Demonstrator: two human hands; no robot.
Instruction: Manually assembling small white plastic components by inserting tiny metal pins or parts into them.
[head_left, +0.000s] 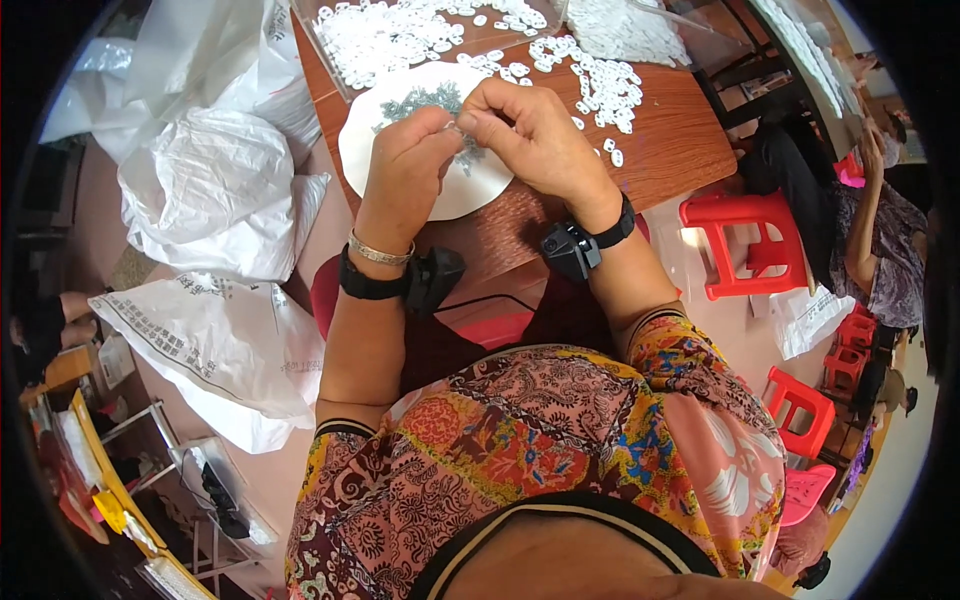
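Left hand (405,165) and right hand (540,135) meet above a round white mat (362,165) on a wood-grain bench (685,150).
From left: white sacks (205,190); the left hand, thumb and forefinger pinched on a small pale piece (453,126), too tiny to identify; grey parts (420,98) heaped on the mat beneath; the right hand, fingertips closed on the same piece; scattered white oval pieces (610,90); a red stool (700,220). One piece seems midway; many parts remain loose, and finished ones cannot be told apart.
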